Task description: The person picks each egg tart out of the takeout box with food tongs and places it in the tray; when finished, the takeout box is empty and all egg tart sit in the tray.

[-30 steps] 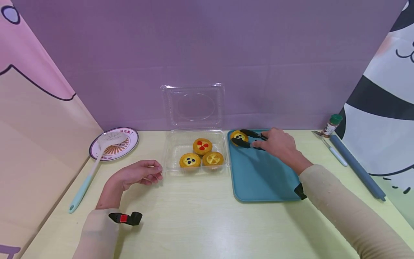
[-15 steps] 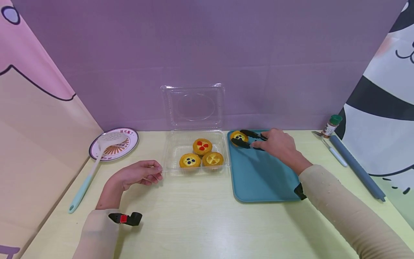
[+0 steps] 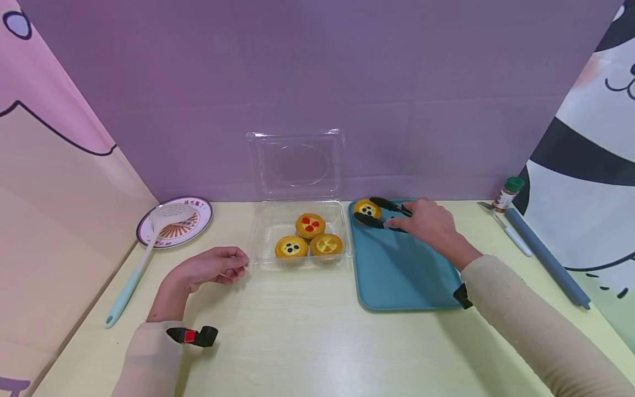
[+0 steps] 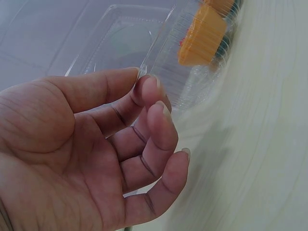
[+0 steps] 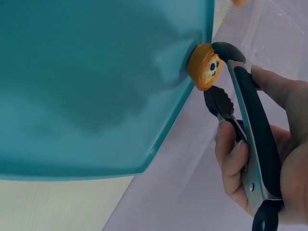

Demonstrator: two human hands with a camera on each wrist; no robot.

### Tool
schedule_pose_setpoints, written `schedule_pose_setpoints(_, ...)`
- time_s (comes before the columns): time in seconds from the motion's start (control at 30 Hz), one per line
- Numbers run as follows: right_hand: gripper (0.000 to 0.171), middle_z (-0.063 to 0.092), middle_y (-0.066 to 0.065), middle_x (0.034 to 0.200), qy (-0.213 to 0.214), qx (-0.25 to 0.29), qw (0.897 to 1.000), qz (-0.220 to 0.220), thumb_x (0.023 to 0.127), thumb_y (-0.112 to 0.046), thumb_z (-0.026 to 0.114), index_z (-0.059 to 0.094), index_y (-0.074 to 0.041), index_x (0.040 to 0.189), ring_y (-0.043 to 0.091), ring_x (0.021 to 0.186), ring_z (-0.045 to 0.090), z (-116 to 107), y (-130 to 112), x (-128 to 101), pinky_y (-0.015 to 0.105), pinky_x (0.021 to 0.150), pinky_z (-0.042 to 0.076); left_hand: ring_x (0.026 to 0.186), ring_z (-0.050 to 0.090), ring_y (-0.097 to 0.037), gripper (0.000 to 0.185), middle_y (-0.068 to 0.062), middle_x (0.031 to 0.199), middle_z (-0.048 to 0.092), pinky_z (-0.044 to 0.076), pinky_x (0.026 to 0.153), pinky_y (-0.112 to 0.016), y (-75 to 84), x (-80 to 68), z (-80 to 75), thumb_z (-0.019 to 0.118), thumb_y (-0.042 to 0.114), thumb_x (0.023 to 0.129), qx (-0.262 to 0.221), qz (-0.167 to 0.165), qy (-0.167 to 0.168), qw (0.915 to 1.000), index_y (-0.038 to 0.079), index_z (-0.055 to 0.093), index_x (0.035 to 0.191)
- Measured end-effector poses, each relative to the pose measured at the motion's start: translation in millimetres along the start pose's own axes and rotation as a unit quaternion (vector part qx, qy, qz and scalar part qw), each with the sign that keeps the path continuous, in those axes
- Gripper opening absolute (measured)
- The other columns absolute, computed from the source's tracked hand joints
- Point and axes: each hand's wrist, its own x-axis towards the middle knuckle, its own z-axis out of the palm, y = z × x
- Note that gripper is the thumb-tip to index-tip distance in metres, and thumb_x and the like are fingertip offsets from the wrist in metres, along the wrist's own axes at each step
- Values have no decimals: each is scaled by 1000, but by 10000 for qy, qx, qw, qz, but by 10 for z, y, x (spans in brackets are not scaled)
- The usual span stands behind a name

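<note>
The right hand (image 3: 429, 220) grips black tongs (image 5: 257, 125), their tips on either side of a blueberry-topped tart (image 3: 367, 209) at the far-left corner of the blue tray (image 3: 397, 270); whether the tart rests there or sits slightly raised is hard to tell. That corner is tight: the tray's left edge runs just beside the clear box (image 3: 270, 220), and its far edge lies close to the purple backdrop (image 3: 297, 82). Room opens toward the tray's near side and the worktop (image 3: 307, 331) in front. The left hand (image 3: 210, 267) pinches the box's near-left corner between thumb and forefinger, other fingers curled loosely. Inside, three more tarts (image 3: 311, 225) cluster toward the right, leaving space at the far left. The lid (image 3: 300, 165) stands raised.
</note>
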Motion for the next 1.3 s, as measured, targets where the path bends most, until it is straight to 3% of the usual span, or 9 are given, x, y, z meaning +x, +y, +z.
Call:
schedule_pose_setpoints(0.2, 82, 52, 4, 66, 38, 77, 10000, -25, 85, -57, 70, 51, -4, 145, 19, 62, 51, -13, 20, -23, 31, 48, 36, 78, 57, -15, 28, -1, 86, 60, 53, 76, -30, -10, -2, -7, 57, 25, 102, -22, -2, 12, 10000, -2, 54, 110)
schedule_pose_setpoints(0.57, 83, 48, 2, 59, 3, 82, 9999, -86, 85, -57, 71, 51, -4, 145, 19, 57, 48, -28, 34, -30, 30, 46, 33, 78, 57, -14, 28, -1, 86, 60, 53, 77, -31, -28, -2, -20, 57, 25, 102, -44, 22, -19, 10000, -2, 54, 110)
schedule_pose_setpoints(0.87, 85, 57, 6, 69, -112, 27, 9999, 37, 84, -58, 71, 50, -4, 146, 20, 63, 51, -13, 15, -8, 31, 48, 37, 78, 57, -14, 28, -1, 86, 60, 53, 77, -32, -16, -2, -16, 57, 25, 103, -34, 14, -30, 10000, -2, 54, 110)
schedule_pose_setpoints(1.13, 86, 68, 12, 95, -10, 48, 10000, -26, 83, -59, 72, 50, -4, 145, 24, 81, 60, -58, 20, -7, 32, 51, 43, 78, 57, -14, 28, -1, 86, 60, 54, 77, -32, -7, -2, -14, 56, 24, 103, -30, 33, -38, 10000, -3, 54, 110)
schedule_pose_setpoints(1.17, 86, 68, 13, 96, -17, 33, 10000, -30, 83, -60, 71, 50, -5, 146, 24, 79, 60, -72, 22, -12, 32, 51, 43, 78, 57, -14, 28, -1, 86, 60, 54, 77, -31, -6, -1, -12, 56, 24, 103, -30, 35, -34, 10000, -3, 54, 110)
schedule_pose_setpoints(1.3, 89, 63, 9, 74, 13, 27, 10000, -76, 83, -61, 71, 48, -5, 147, 18, 56, 48, -160, 2, -59, 31, 45, 35, 79, 58, -14, 29, -1, 86, 60, 54, 78, -32, -9, 1, -14, 56, 25, 103, -7, 37, -19, 10000, -3, 54, 111)
